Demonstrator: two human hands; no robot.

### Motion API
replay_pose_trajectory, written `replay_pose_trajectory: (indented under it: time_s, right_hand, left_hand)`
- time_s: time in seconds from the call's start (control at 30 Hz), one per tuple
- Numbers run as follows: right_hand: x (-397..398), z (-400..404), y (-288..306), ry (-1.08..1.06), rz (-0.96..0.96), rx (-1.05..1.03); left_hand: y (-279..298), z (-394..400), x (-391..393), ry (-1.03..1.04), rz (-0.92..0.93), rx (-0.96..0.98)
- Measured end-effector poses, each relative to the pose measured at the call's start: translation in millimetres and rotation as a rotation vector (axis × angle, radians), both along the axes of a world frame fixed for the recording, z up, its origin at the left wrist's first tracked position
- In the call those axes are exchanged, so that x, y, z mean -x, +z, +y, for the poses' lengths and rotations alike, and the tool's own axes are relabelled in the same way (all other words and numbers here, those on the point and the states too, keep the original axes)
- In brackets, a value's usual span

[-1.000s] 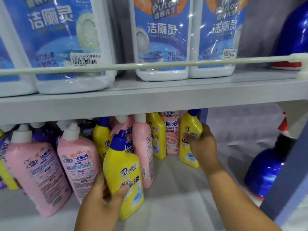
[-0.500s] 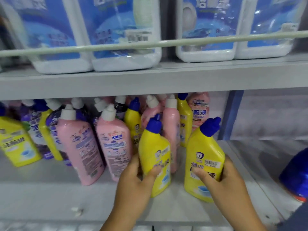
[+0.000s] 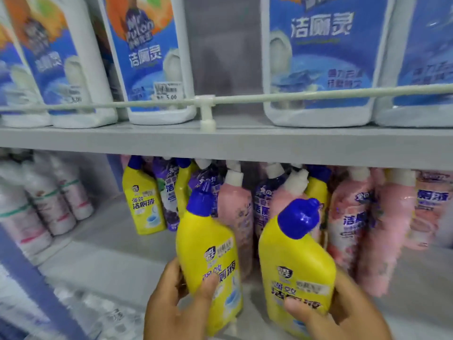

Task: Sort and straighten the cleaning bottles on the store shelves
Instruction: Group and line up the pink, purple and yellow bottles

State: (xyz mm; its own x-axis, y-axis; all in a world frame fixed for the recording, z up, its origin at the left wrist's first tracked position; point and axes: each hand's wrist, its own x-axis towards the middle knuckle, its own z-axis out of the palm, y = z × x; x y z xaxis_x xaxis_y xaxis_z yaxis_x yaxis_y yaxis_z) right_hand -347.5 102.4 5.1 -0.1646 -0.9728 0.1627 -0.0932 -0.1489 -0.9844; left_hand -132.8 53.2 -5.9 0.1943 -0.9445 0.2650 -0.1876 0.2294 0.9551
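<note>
The left hand (image 3: 176, 298) grips one yellow bottle (image 3: 208, 256) and the right hand (image 3: 343, 312) another (image 3: 294, 268), both tilted near the shelf's (image 3: 110, 244) front edge. Best set them upright, labels forward, beside the standing yellow one (image 3: 143, 200) toward the left end.

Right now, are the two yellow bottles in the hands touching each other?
Apart. The head view shows a strip of pink bottles and shelf between the left yellow bottle and the right yellow bottle, from caps to bases.
</note>
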Motion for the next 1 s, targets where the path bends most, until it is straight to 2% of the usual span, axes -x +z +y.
replay_pose_trajectory:
  time_s: [0.1,0.2,0.37,0.57,0.7,0.83,0.9,0.93,0.97,1.0]
  right_hand:
    - [-61,-36,1,-0.089,0.155,0.048]
    - [-110,-72,-9,-0.093,0.069,0.048]
    - [-165,-117,-33,-0.192,0.153,0.010]
    - [-180,-140,-42,-0.310,0.234,-0.093]
    - [-183,-152,-34,-0.358,0.468,-0.179]
    - [-181,-142,-20,-0.299,0.582,-0.312]
    - [-170,-122,-13,-0.213,0.580,-0.325]
    - [-162,-110,-11,-0.183,0.568,-0.311]
    - [-151,-98,-11,-0.162,0.541,-0.293]
    - [-137,-87,-10,-0.154,0.488,-0.284]
  left_hand:
    - [-9,-23,-45,0.068,-0.013,0.031]
    - [-16,-52,-88,0.151,-0.003,0.009]
    - [-37,-103,-136,0.171,-0.038,-0.029]
    - [-39,-150,-147,0.101,-0.093,-0.055]
    - [-33,-164,-139,0.042,-0.131,-0.034]
    - [-32,-164,-129,-0.034,-0.153,0.014]
    - [-52,-164,-134,0.054,-0.030,-0.002]
    - [-82,-155,-133,0.108,-0.039,-0.001]
    - [-123,-163,-135,0.107,-0.043,0.001]
    - [-141,-160,-129,0.080,0.009,0.055]
